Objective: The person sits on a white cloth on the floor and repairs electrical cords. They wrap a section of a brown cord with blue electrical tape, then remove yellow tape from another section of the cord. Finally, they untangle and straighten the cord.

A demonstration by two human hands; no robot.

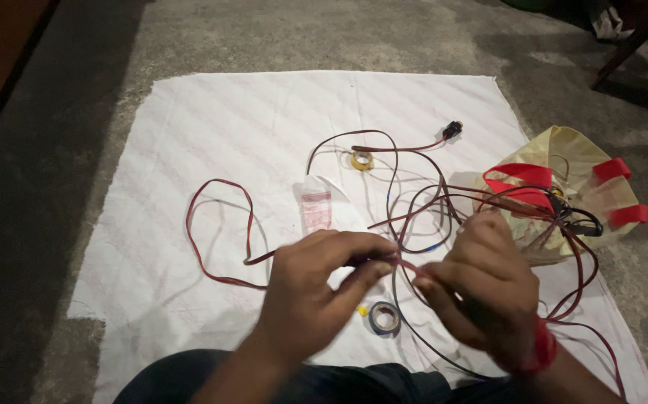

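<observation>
Both hands (316, 288) (481, 288) pinch red wire (402, 263) (running left-right).

The room is dim, and the light falls mostly on the white woven cloth (264, 127) spread over the grey concrete floor (62, 187). Corners sink into deep shadow. Both hands blur with motion, the left hand (312, 288) most. Colours look muted and grainy; no glare anywhere.
</observation>
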